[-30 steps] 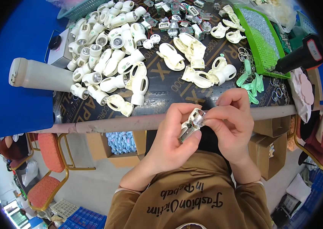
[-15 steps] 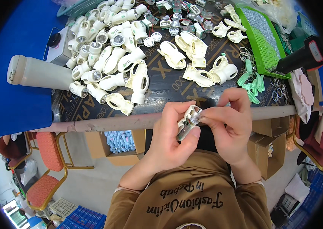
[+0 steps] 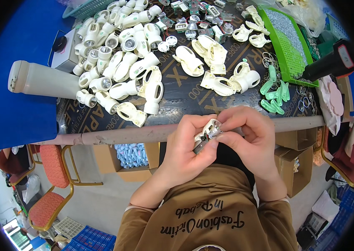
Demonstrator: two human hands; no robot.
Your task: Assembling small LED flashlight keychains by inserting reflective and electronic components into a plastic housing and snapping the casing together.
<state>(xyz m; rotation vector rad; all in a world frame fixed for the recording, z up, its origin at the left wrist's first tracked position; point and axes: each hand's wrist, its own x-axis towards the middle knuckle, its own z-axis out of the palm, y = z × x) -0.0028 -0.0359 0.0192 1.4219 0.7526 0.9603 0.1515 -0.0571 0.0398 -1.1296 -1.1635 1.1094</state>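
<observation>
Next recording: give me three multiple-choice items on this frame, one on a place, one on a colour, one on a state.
1. Where is the small white part being worked on?
A. on the table top
B. in both hands, in front of the table edge
C. in the cardboard box

2. What colour is the tray at the table's far right?
A. green
B. red
C. yellow

3. How is the part held?
A. left hand alone
B. lying loose
C. left hand and right hand both gripping it

Answers: 1 B, hands sit before the edge; 2 A, rim is green; 3 C, both hands' fingers close on it.
</observation>
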